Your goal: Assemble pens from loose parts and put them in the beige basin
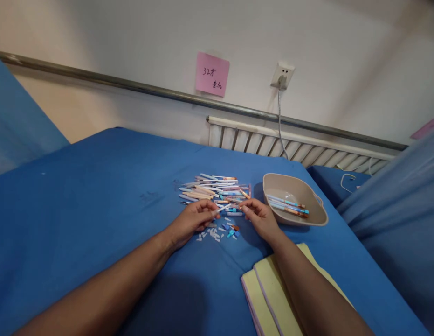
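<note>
My left hand (pixel 197 215) pinches a thin white stick, like a pen refill or tube (pixel 223 208), which points up and to the right. Opposite it, my right hand (pixel 261 218) has thumb and forefinger closed near the stick's far end; whatever is between them is too small to make out. Just beyond both hands lies a pile of pen parts (pixel 206 191): barrels, white sticks and coloured pieces. Small white cone-like tips (pixel 213 234) are scattered below the hands, beside little blue and brown caps (pixel 232 231).
A beige plastic basin (pixel 316 217) with several pens (pixel 288 206) in it stands to the right. Under my right forearm is a folded yellow towel (pixel 269 294). Blue cloth (pixel 98 200) covers the table. Behind are a radiator (pixel 265 144) and a plugged-in socket (pixel 283 75).
</note>
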A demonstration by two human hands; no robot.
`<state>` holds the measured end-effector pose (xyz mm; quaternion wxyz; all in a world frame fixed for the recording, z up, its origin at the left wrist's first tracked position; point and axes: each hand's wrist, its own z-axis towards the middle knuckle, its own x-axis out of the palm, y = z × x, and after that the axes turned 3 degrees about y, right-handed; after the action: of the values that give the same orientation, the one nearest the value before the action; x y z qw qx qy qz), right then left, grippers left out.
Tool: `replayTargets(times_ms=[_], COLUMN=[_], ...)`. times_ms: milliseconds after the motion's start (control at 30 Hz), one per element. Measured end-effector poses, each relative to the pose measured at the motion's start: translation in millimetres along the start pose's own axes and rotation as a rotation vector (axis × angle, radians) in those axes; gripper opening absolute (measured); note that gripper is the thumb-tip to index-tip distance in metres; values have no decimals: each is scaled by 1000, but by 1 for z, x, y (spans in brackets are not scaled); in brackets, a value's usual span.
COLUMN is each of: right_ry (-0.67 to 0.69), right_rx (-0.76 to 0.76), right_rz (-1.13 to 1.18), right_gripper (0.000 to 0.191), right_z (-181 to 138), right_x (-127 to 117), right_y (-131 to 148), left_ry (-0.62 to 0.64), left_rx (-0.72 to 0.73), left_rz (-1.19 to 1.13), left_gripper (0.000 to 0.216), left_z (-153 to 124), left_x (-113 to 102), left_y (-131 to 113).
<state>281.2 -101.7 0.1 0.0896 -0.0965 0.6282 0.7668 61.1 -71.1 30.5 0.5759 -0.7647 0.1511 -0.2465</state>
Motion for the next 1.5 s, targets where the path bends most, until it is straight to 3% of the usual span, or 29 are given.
replayTargets(times_ms=[633,833,1100,1167,1267,1400,1500], right_ry=[-41,-21,93,80,-11,-57,-75], right_rx=[-46,-94,-294,-263,-83,169,192], right_rz=[60,-18,-214,-195,-87,297,559], right_gripper=[21,20,15,14,16,26,30], right_z=[-3,-5,-11,-11,-8,-2,-4], right_x=[1,0,6,8,9,10,15], right_y=[8,6,22,20,12,9,20], left_ry=[-72,-73,-63,-56,-50,-50,-21], left_rx=[93,181,203,215,230,210,178], left_rz=[266,537,893,892,788,583,443], left_gripper=[20,20,18,19,23,27,27], left_z=[-3,-2,-13,-14,-11,-6,-4], left_x=[6,2,7,8,6,3,5], left_y=[-4,0,-7,-7,-6,-3,-1])
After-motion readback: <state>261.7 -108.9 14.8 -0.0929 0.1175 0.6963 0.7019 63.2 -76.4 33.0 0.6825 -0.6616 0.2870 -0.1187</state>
